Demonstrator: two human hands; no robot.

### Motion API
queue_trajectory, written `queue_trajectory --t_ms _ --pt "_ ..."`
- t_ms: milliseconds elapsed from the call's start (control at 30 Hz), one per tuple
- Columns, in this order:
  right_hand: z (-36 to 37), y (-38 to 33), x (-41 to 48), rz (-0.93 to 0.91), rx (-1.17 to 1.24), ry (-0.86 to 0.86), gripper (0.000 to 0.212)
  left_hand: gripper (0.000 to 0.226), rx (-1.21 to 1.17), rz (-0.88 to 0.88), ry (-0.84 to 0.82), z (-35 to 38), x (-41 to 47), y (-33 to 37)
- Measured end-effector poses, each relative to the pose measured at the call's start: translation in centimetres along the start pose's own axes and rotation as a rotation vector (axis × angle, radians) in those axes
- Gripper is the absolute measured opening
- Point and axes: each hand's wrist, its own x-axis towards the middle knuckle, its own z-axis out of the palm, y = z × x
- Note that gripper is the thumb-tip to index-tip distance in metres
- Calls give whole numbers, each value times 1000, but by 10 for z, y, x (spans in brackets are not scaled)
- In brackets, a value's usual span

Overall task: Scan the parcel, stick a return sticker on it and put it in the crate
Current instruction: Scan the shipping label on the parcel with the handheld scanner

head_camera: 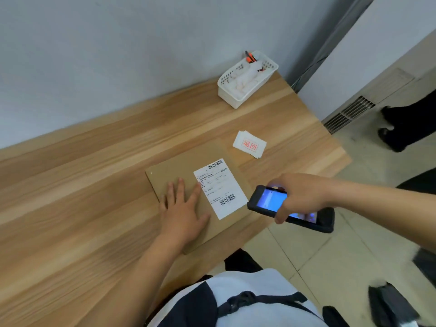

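- Wooden table (pixel 82 190), pale grain, set against a plain grey wall; bare along its left half.
- My left hand (pixel 182 208): flat, fingers spread, palm pressing down on the parcel, grasping nothing.
- Parcel (pixel 174 171): flat brown cardboard mailer lying on the table at its near edge, one corner just past it. I judge it light, stiff and rather smooth, so it may slide if unpinned. Best taken by the two long edges, thumb on top, clear of the label.
- Shipping label (pixel 218 188): white, stuck on the parcel's right half, barcodes at top and bottom; my fingertips touch its left edge.
- Right hand (pixel 304 197): closed around the scanner from above.
- Scanner (pixel 271 200): dark handheld, screen lit blue, held just beside the label's lower barcode and off the table edge.
- Return stickers (pixel 250 144): small white stack, red print, near the parcel's far corner; nothing blocks the reach.
- White basket (pixel 238 97): far corner, holding pens and something pale, possibly cloth.
- Crate: not in view.
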Motion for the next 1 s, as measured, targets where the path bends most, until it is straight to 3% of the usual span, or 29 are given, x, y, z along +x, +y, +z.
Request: queue_trajectory --t_ms 167,667,833,1000 --pt "14 -13 1 54 -311 50 45 89 68 25 -66 -1 3 -3" --pt "18 -13 3 175 -420 34 43 90 84 47 -78 -1 2 -4" --pt "14 -8 3 175 -578 125 47 91 57 42 -82 -1 2 -4" --pt "8 3 3 193 -563 126 48 90 65 45 -72 1 2 -5"
